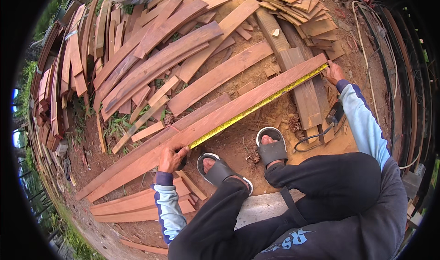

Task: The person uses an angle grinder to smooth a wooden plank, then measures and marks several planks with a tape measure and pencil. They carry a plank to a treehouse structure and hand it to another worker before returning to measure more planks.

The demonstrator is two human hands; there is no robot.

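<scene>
A long reddish-brown wooden board lies slantwise in front of my feet, its right end resting on thick timbers. Along its near edge runs the pulled-out yellow blade of a tape measure. My left hand is closed around the tape measure's dark case, mostly hidden by the fingers, and rests against the board. At the board's right end, my right hand pinches the tip of the blade against the corner. A second board lies alongside on the far side.
Loose planks are heaped at the far left, and short flat pieces are piled at the far right. Several boards lie left of my legs. A black cable curls by my right foot. Metal bars line the right side.
</scene>
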